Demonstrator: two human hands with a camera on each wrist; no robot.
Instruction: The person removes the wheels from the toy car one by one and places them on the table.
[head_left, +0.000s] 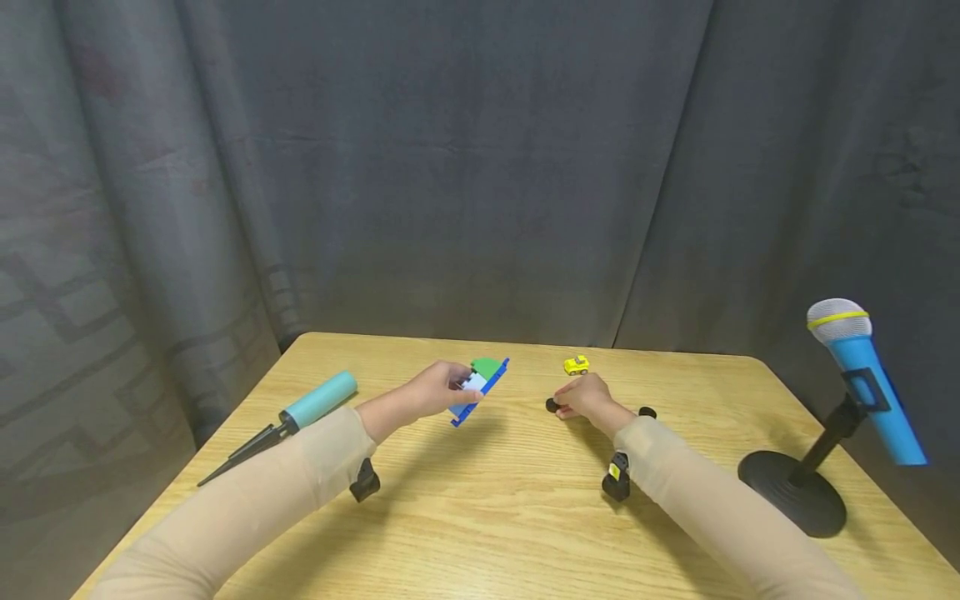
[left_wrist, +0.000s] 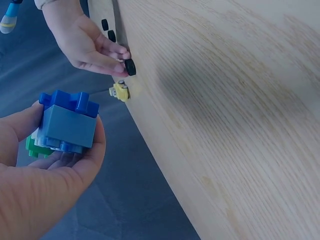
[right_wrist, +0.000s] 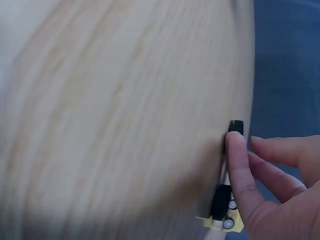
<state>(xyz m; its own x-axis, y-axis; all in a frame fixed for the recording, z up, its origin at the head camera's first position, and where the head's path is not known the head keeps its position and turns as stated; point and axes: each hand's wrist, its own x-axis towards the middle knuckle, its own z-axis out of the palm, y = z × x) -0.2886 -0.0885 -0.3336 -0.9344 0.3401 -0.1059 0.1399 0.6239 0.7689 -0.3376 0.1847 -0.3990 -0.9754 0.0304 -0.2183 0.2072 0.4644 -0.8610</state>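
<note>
My left hand [head_left: 438,390] grips a small assembly of toy bricks [left_wrist: 71,126] above the table. It has a dark blue base piece, a light blue brick, and white and green pieces on the far side. To the right, the right hand [head_left: 588,396] is low over the tabletop, its fingertips pinching a small black wheel [left_wrist: 130,67]. In the right wrist view that black wheel [right_wrist: 236,126] shows at the index fingertip. Just beyond the right hand stands a yellow toy car [head_left: 577,365]. Further black round pieces [left_wrist: 111,36] lie near the right wrist.
On the left of the wooden table [head_left: 480,517] lies a turquoise cylinder with black folded legs, like a small tripod [head_left: 321,400]. At the right stands a blue toy microphone [head_left: 873,383] on a round black base [head_left: 795,493]. Grey curtains [head_left: 450,167] hang behind.
</note>
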